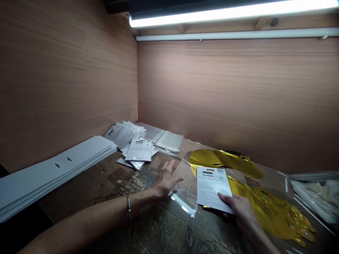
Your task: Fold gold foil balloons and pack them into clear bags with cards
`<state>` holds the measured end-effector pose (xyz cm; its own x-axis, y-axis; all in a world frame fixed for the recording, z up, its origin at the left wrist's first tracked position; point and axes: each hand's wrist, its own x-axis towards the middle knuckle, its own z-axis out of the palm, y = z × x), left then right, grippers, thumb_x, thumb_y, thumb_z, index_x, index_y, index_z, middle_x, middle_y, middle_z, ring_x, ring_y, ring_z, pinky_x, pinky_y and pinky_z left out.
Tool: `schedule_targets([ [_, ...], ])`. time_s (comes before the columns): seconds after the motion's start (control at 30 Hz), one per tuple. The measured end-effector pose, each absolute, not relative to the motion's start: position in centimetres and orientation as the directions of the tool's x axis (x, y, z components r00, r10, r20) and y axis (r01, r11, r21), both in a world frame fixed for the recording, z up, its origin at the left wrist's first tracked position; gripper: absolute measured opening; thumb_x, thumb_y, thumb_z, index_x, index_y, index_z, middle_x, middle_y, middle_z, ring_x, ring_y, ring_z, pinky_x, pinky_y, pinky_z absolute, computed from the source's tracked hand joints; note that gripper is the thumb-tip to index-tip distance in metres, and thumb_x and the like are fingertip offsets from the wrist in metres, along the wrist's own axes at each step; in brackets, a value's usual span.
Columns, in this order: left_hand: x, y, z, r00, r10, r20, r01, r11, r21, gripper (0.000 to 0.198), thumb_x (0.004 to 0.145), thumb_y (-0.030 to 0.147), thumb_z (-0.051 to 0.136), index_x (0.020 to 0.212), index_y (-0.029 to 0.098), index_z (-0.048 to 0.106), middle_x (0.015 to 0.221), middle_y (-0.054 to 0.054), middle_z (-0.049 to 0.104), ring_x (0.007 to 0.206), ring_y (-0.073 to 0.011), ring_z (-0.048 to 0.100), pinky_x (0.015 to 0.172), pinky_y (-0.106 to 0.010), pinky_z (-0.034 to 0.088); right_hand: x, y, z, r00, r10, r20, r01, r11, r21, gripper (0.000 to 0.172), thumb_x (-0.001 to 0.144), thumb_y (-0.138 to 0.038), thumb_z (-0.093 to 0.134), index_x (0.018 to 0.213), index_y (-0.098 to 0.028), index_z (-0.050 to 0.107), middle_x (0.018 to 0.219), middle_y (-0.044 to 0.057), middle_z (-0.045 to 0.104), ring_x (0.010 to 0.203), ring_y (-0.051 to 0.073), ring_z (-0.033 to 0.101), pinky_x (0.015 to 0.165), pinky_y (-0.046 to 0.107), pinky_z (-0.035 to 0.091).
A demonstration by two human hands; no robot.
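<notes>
left hand [166, 178] at 6 o'clock, open, fingers spread, beside clear plastic sleeve [184, 201]; right hand [235, 208] at 5 o'clock holds white printed card [214, 188] over gold foil [272, 211].

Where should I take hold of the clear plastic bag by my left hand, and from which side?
Pinch the clear plastic bag at its near edge, along the white strip, coming from your side with your left hand. The bag lies flat on the table, and that strip looks like its firmest, most exposed edge. The far part runs under or near the white printed card in your right hand.
</notes>
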<state>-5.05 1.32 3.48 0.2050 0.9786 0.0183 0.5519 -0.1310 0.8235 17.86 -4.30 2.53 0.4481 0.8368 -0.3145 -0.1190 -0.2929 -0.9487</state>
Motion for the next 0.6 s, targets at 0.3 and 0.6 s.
schedule_targets([
  [0.3,-3.7,2.4,2.6,0.141,0.907,-0.396,0.41,0.311,0.858,0.025,0.05,0.029,0.064,0.045,0.013,0.047,0.031,0.002,0.04,0.026,-0.0075,0.034,0.031,-0.019,0.022,17.8,-4.2,2.3,0.449,0.819,-0.357,-0.069,-0.367,-0.928,0.018,0.045,-0.018,0.069,0.049,-0.014,0.051,0.036,0.001,0.053,0.031,0.012,0.046,0.025,0.021,0.037],
  [0.6,-2.7,4.0,5.3,0.057,0.98,-0.19,0.372,0.156,0.915,0.017,0.057,0.021,0.063,0.05,0.009,0.054,0.043,0.0,0.047,0.047,-0.0126,0.049,0.043,-0.02,0.034,18.3,-4.7,2.1,0.421,0.834,-0.356,-0.117,-0.34,-0.933,0.023,0.044,-0.026,0.069,0.057,-0.014,0.055,0.042,0.0,0.056,0.036,0.013,0.049,0.029,0.023,0.04],
])
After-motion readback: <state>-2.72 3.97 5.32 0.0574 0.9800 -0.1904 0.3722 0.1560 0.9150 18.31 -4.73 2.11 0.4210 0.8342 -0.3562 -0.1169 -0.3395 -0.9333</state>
